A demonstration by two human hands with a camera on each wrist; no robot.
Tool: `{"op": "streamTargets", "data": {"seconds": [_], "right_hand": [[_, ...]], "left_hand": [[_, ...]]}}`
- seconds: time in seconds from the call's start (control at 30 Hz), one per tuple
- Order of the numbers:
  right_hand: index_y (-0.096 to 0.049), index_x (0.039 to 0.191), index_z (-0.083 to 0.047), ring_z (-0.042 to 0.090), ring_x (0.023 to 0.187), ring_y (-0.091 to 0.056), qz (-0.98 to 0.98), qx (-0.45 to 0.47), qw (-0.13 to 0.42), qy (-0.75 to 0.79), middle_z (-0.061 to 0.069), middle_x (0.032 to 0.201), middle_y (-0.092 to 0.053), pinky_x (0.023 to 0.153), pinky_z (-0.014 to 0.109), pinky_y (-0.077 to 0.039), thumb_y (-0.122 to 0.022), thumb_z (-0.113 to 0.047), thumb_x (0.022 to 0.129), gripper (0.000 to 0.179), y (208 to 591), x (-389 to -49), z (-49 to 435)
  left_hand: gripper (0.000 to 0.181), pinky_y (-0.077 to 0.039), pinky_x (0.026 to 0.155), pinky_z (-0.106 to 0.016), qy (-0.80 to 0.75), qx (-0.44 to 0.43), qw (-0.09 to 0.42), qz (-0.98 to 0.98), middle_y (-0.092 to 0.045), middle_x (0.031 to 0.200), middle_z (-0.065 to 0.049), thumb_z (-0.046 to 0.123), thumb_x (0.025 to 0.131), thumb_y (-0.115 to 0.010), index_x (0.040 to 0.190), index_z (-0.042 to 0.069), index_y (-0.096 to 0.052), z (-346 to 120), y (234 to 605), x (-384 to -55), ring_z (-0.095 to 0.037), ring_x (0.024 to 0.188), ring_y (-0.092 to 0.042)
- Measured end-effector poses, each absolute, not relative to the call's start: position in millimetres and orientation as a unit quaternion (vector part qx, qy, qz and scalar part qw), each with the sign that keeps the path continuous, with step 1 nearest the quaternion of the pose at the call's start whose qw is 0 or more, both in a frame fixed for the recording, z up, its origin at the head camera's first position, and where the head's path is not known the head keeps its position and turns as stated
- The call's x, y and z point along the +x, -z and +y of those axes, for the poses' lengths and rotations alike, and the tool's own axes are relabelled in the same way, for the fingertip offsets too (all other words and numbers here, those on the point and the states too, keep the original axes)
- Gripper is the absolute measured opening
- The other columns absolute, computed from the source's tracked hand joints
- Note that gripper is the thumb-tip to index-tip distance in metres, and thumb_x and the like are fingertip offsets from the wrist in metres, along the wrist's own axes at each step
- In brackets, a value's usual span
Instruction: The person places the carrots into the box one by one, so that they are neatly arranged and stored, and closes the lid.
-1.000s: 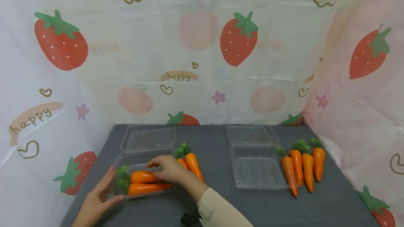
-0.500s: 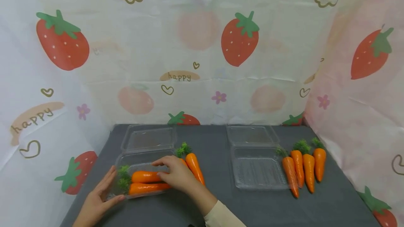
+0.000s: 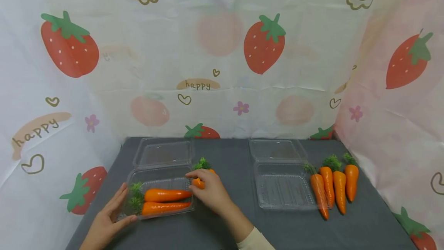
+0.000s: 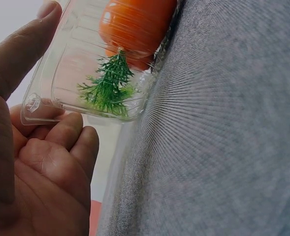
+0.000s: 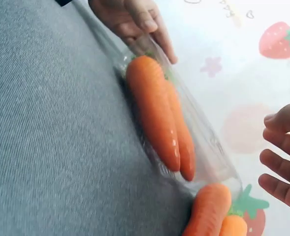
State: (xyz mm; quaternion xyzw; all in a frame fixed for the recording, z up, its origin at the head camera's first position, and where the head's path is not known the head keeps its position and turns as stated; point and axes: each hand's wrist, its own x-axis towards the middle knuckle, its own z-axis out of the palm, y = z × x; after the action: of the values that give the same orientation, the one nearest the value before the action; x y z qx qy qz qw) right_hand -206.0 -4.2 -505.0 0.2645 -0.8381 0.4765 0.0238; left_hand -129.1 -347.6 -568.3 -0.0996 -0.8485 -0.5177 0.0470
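Note:
A clear plastic container (image 3: 160,173), lid folded back, holds two carrots lying side by side, the far carrot (image 3: 166,195) and the near carrot (image 3: 164,208). Their green tops (image 4: 110,86) are at its left end. My left hand (image 3: 107,219) holds the front left corner, thumb on the near side and fingers along the left wall. My right hand (image 3: 211,192) is off the container's right end, fingers parted and nothing between them in the right wrist view. Beneath it lie loose carrots (image 5: 209,209), partly hidden by the hand in the head view.
A second clear container (image 3: 286,188) stands open on the right of the grey table (image 3: 236,188). Several carrots (image 3: 339,188) lie beside it, one overlapping its right edge in view. A printed cloth (image 3: 222,61) screens the back and sides.
My right hand has left the far carrot in the container and moved right, over the loose carrots. My left hand has stayed at the container's corner.

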Motion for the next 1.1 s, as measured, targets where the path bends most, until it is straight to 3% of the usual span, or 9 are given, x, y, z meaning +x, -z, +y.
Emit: {"op": "streamTargets", "data": {"seconds": [0.23,0.47,0.73,1.1], "right_hand": [[-0.074,0.123,-0.022,0.016,0.115,-0.065,-0.851,0.24,0.067,-0.463,-0.006,0.122,-0.071,0.098,0.041,-0.057,-0.075,-0.009,0.093,0.032,513,-209,8],[-0.073,0.124,-0.018,0.024,0.115,-0.065,-0.853,0.199,0.064,-0.478,-0.002,0.124,-0.07,0.098,0.048,-0.057,-0.077,-0.009,0.092,0.033,520,-211,18],[-0.074,0.122,-0.013,0.023,0.114,-0.066,-0.866,0.175,0.108,-0.456,0.002,0.123,-0.071,0.097,0.044,-0.057,-0.08,-0.009,0.089,0.034,533,-217,27],[-0.072,0.124,-0.012,0.028,0.111,-0.064,-0.873,0.108,0.095,-0.466,0.006,0.122,-0.068,0.091,0.048,-0.057,-0.081,-0.012,0.087,0.038,550,-224,34]], "left_hand": [[0.091,-0.031,0.099,0.004,0.512,-0.092,0.046,-0.853,-0.012,0.172,-0.015,0.021,0.09,-0.081,0.163,0.011,-0.027,-347,568,-129,0.028,0.135,-0.019],[0.092,-0.031,0.1,0.003,0.516,-0.095,0.043,-0.85,-0.01,0.172,-0.016,0.02,0.091,-0.08,0.163,0.008,-0.025,-349,570,-130,0.027,0.136,-0.019],[0.092,-0.031,0.1,0.003,0.513,-0.093,0.033,-0.852,-0.009,0.172,-0.015,0.022,0.092,-0.079,0.164,0.007,-0.023,-349,572,-132,0.027,0.136,-0.018],[0.092,-0.03,0.099,0.004,0.508,-0.089,0.035,-0.856,-0.01,0.172,-0.014,0.023,0.092,-0.079,0.163,0.007,-0.024,-349,572,-132,0.027,0.136,-0.018]]}}
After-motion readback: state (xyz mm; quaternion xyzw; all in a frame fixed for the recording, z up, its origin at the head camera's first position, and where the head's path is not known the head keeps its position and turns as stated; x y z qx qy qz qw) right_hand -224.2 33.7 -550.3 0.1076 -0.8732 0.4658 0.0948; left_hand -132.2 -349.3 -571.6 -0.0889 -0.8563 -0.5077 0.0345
